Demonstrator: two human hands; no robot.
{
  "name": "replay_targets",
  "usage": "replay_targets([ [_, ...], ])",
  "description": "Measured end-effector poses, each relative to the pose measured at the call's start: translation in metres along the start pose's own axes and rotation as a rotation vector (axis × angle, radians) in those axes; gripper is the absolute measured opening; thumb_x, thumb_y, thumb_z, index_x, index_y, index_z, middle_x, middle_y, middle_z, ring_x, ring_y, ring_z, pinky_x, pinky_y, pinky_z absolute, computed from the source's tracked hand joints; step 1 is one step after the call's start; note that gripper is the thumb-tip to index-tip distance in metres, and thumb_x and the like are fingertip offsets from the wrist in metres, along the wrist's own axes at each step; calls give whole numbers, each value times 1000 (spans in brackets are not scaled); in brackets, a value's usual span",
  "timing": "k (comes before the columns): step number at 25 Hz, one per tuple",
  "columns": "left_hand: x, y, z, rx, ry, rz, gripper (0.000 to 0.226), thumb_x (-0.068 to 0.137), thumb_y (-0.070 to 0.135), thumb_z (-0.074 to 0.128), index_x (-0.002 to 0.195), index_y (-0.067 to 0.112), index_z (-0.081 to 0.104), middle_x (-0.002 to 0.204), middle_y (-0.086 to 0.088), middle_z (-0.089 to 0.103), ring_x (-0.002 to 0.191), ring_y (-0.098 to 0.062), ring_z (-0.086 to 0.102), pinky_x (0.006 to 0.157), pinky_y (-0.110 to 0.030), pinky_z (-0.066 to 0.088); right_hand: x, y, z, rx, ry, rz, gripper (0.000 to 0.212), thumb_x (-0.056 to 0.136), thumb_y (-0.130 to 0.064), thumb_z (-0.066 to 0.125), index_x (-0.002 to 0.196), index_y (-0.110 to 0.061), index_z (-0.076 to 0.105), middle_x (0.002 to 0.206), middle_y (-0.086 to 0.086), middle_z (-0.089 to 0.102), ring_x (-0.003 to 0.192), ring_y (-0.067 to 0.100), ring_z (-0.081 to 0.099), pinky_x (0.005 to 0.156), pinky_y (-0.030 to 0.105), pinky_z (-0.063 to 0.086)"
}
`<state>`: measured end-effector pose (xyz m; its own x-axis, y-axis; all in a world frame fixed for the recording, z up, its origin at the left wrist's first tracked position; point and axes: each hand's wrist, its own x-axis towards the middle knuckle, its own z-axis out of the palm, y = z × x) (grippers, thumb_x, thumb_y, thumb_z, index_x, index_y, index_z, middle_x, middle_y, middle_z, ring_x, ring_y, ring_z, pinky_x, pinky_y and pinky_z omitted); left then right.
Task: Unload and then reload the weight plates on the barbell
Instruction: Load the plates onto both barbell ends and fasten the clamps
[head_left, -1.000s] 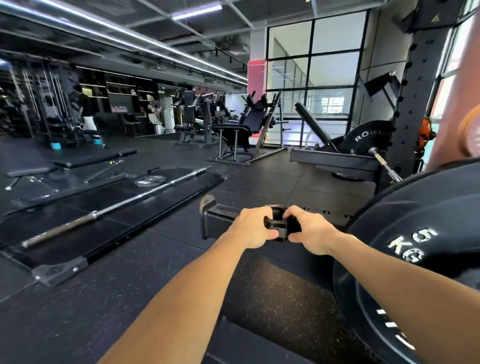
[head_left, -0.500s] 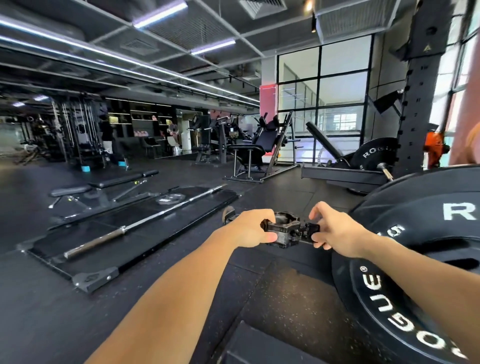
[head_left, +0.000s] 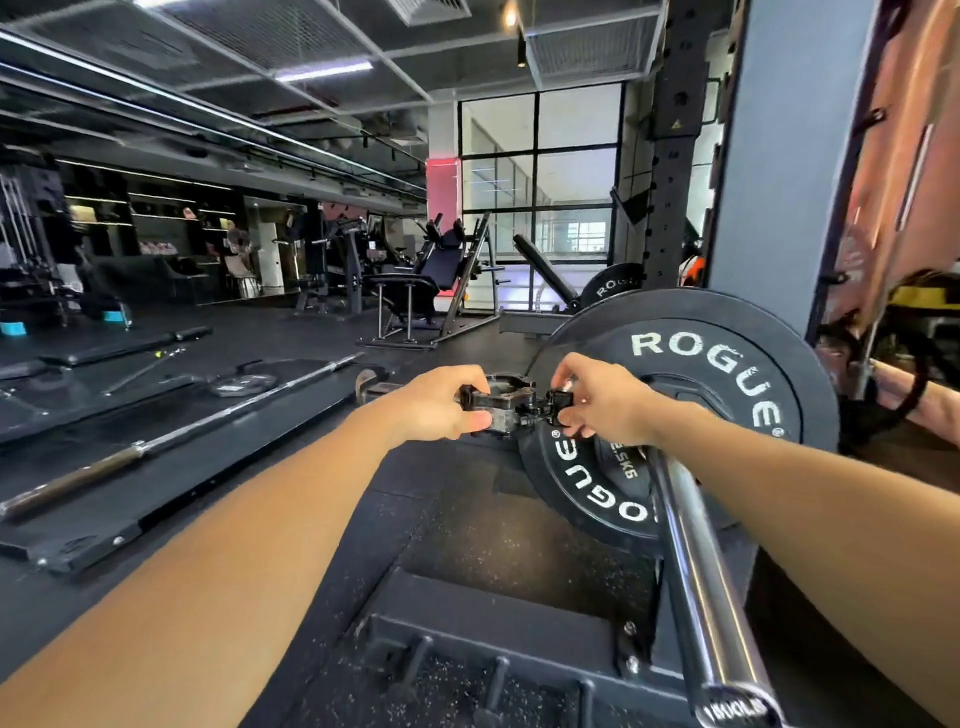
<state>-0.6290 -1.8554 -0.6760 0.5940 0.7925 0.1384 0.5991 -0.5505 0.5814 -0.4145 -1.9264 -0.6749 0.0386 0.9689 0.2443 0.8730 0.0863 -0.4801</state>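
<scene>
Two hands hold one black collar (head_left: 506, 408) off the bar: left hand (head_left: 441, 408) grips its ring, right hand (head_left: 602, 402) pinches its lever. Weight plates (head_left: 691, 395) remain on the barbell (head_left: 696, 566) at three o'clock; unloading has barely begun.

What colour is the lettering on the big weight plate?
White, on the black weight plate; head view.

Head camera looks forward and down, close over both forearms.

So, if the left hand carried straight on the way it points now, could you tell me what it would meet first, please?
Probably nothing new: the left hand already grips the black collar. Beyond it lies the Rogue plate, though depth is unclear.
</scene>
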Motion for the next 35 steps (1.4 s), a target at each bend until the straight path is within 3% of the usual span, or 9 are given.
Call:
replay_targets([
  [4,-40,39,31,-67,-85,39,19,97,21,61,115,16,54,96,-2,53,76,-17,63,62,-14,52,-72,3,-20,-39,-8,86,24,93,-4,62,113,-10,52,86,9,71,84,28,70,84,44,57],
  [8,-66,68,52,-138,-165,81,11,96,21,63,100,25,54,115,-12,55,98,-24,67,88,-35,58,-129,6,-41,-64,1,138,22,93,-9,63,113,-10,55,97,10,69,80,23,69,80,37,58],
  [12,-90,92,69,-183,-249,96,14,94,22,66,103,23,55,109,-12,56,96,-22,68,92,-38,57,-177,9,-54,-80,19,152,16,91,-8,65,101,-14,54,95,10,68,88,31,71,83,45,58],
  [15,-109,100,80,-195,-304,81,14,94,17,66,102,20,55,111,-6,53,96,-23,68,93,-38,56,-204,7,-53,-86,-31,185,16,91,-8,64,100,-14,53,90,7,70,81,26,73,77,39,60],
  [18,-128,104,88,-197,-396,57,12,93,10,66,98,11,56,123,-16,59,103,-30,69,94,-39,56,-230,0,-50,-59,-92,232,16,93,-7,63,105,-11,54,91,12,73,76,20,73,60,23,58],
  [23,-155,114,91,-203,-472,36,10,93,6,65,93,7,55,117,-19,64,101,-29,72,93,-35,56,-261,-14,-49,7,-144,289,21,95,-7,61,114,-9,54,94,17,75,71,15,73,63,21,57],
  [29,-174,123,83,-311,-669,-52,26,98,13,57,123,13,54,124,-20,66,105,-35,70,83,-32,59,-286,-36,-60,117,-208,417,21,95,-3,60,114,-7,52,75,14,75,68,18,75,57,21,57],
  [33,-178,121,98,-347,-700,-100,37,100,19,55,135,9,49,128,-22,63,100,-32,71,81,-31,60,-294,-31,-54,150,-222,477,23,94,3,59,116,-1,52,78,16,73,79,28,75,72,32,62],
  [35,-179,120,105,-354,-712,-126,37,101,21,54,133,3,52,119,-22,67,93,-31,71,76,-31,60,-296,-26,-49,174,-228,502,23,94,3,58,117,1,52,75,16,73,73,27,74,70,32,62],
])
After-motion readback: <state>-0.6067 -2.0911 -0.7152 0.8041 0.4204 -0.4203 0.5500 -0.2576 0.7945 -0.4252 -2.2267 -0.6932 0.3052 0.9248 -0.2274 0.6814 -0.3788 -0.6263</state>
